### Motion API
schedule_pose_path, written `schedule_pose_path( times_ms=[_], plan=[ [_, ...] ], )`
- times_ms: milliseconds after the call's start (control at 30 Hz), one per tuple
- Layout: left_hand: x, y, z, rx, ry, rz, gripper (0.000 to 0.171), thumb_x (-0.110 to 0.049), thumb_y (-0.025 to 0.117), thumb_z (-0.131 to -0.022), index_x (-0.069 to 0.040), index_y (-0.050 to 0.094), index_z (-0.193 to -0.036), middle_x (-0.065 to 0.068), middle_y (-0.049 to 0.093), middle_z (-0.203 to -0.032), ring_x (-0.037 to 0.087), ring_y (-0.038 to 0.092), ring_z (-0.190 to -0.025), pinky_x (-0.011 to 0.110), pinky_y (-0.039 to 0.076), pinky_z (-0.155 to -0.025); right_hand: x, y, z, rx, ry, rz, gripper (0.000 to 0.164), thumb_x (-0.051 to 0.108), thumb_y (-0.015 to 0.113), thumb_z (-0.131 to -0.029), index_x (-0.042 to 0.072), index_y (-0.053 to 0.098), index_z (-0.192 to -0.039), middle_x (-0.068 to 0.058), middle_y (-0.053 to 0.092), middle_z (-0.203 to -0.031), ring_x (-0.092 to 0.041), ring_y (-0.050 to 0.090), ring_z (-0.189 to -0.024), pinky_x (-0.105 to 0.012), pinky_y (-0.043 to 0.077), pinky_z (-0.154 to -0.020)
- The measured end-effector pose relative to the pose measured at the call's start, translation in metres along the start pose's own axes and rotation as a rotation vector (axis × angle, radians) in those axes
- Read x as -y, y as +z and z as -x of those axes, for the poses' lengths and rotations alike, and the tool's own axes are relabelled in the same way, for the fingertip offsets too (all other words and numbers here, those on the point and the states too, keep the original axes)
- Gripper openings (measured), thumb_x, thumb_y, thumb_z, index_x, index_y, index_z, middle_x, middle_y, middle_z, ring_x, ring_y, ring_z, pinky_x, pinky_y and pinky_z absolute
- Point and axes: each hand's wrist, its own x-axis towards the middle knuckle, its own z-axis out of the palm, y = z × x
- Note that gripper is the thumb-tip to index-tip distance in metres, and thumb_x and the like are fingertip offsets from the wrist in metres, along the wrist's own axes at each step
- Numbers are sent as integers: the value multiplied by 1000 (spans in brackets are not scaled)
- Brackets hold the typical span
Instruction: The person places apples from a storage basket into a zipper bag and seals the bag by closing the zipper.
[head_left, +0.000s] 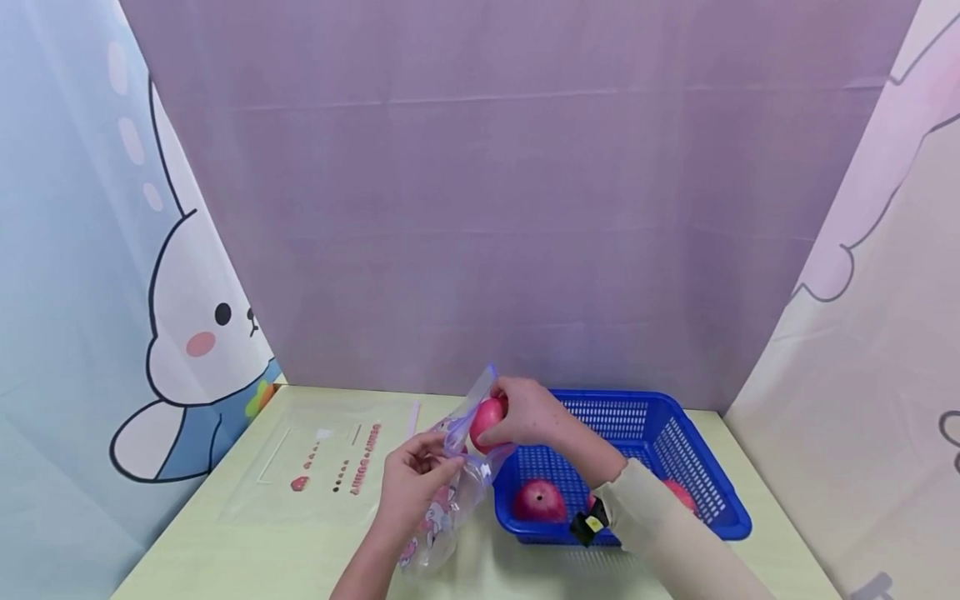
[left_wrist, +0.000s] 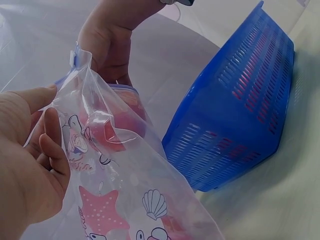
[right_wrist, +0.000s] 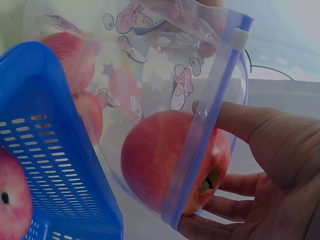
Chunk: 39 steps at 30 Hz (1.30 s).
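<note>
My left hand (head_left: 416,475) pinches the upper edge of a clear plastic zip bag (left_wrist: 165,195) printed with cartoon figures and shells. The bag hangs slanted beside the blue basket. A red apple (head_left: 486,423) is in my right hand (head_left: 528,410), gripped between thumb and fingers at the bag's mouth. In the right wrist view, most of this apple lies behind the clear film, with its stem end outside the purple zip strip (right_wrist: 200,145). A white slider (right_wrist: 239,39) sits on that strip. Other apples (right_wrist: 72,57) show low inside the bag.
The blue plastic basket (head_left: 738,508) stands to the right, with an apple (head_left: 538,502) in its near left corner and another (head_left: 681,493) partly behind my right sleeve. A flat, clear printed bag (head_left: 322,467) lies on the pale table (head_left: 180,546) at left. A purple curtain (head_left: 480,208) hangs behind.
</note>
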Motion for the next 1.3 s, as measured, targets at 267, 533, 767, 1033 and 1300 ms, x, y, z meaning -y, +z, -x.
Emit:
schedule_pose_path(
  times_ms=[267,533,767,1033,1300],
  plan=[
    [1,0,0,10,26,4,31,-4,82,-77,0,70,-104,10,65,-81,14,54,-66,20,47,-57,-3,2,1,-4,1,-25,60,31,91,-64,14,59,-112,-3,61,-100,-21,60,-88,-32,56,-64],
    [-1,1,0,8,43,7,30,-2,81,-77,2,69,-105,9,64,-81,14,54,-66,20,48,-57,-4,1,-1,-26,-18,-16,52,30,88,-70,11,61,-111,-4,64,-101,-19,60,-86,-32,56,-68],
    [-1,1,1,0,24,35,32,4,78,-77,5,67,-106,9,63,-82,13,54,-66,19,45,-53,-6,0,0,-45,-25,-7,30,26,84,-77,13,64,-96,-4,66,-93,-17,62,-84,-33,55,-72],
    [0,-3,0,15,-31,34,30,1,79,-77,1,69,-105,12,67,-84,13,53,-62,19,43,-46,-14,-2,3,-65,-17,-23,26,23,84,-77,13,64,-90,3,63,-83,-14,60,-77,-31,55,-68],
    [-6,-7,2,5,-35,4,32,0,80,-76,-1,70,-107,14,65,-86,15,54,-65,21,46,-48,-24,-5,8,-65,-5,-57,23,22,82,-78,13,65,-90,2,62,-82,-15,59,-74,-30,55,-65]
  ],
)
